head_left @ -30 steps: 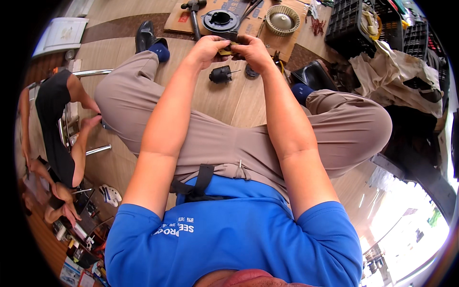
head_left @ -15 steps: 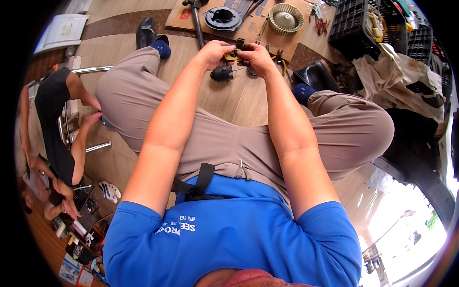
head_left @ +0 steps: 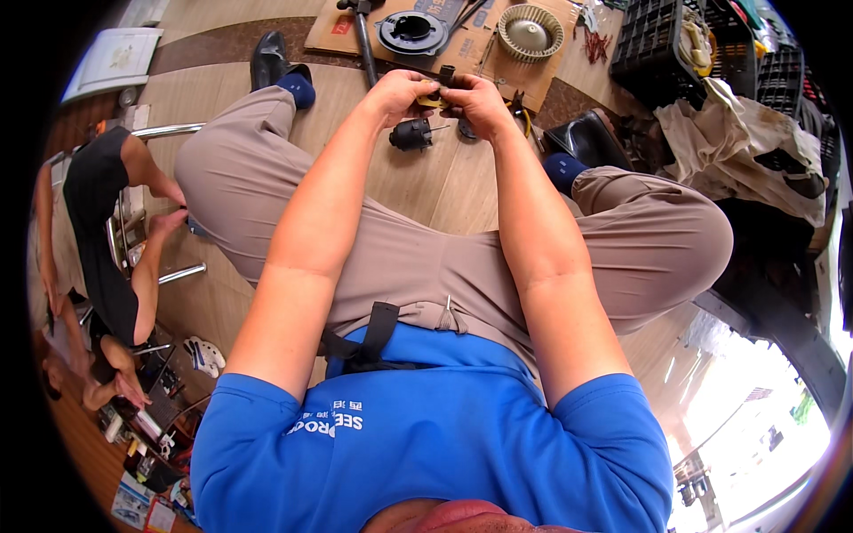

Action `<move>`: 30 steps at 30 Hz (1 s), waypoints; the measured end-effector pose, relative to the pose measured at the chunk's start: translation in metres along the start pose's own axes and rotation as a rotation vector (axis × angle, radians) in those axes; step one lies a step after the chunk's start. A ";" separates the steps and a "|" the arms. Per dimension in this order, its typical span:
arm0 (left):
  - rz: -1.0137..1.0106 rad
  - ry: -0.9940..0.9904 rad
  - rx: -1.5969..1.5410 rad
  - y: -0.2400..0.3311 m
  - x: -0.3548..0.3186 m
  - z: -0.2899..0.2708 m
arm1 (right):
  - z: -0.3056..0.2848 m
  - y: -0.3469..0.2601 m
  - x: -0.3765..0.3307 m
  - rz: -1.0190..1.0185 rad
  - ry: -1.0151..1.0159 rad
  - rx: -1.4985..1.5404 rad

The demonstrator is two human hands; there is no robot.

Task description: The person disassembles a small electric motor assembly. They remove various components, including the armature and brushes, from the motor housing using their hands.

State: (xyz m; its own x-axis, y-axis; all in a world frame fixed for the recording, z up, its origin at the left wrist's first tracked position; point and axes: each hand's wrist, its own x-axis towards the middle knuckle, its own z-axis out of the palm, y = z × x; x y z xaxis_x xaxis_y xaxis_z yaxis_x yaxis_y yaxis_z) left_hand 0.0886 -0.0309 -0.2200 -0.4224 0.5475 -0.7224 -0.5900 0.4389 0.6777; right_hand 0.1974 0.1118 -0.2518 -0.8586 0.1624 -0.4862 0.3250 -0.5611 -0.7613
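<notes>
Both hands have lifted slightly away from the floor and drawn closer over the last second, and the small dark part now sits higher between them. Left hand point(head_left: 402, 91) and right hand point(head_left: 477, 100) are both closed on this small dark part point(head_left: 442, 82), fingertips meeting around it, which suggests close fitting work on it. Just below them a black motor-like piece point(head_left: 412, 134) lies on the wooden floor point(head_left: 444, 191); further out, a round black housing point(head_left: 411, 32) and a beige fan wheel point(head_left: 530, 32) rest on flattened cardboard point(head_left: 330, 32).
</notes>
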 end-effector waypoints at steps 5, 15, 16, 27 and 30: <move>0.016 -0.002 -0.015 0.003 -0.005 -0.001 | 0.004 -0.005 -0.003 -0.009 -0.012 0.012; 0.052 0.009 -0.036 0.007 -0.017 0.001 | 0.012 -0.016 -0.011 -0.044 -0.046 -0.002; 0.053 0.011 -0.039 0.007 -0.018 0.001 | 0.013 -0.017 -0.012 -0.054 -0.049 -0.011; 0.093 0.078 0.023 0.008 -0.023 0.002 | 0.018 -0.019 -0.012 -0.062 -0.076 -0.053; 0.101 0.094 0.017 0.007 -0.022 0.001 | 0.018 -0.019 -0.012 -0.016 -0.068 -0.064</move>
State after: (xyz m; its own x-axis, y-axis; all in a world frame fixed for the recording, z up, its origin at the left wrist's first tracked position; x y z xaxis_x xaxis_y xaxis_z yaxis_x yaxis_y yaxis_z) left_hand 0.0946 -0.0391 -0.1990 -0.5422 0.5208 -0.6594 -0.5295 0.3976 0.7494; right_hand 0.1949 0.1058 -0.2237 -0.8881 0.1145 -0.4451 0.3336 -0.5056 -0.7956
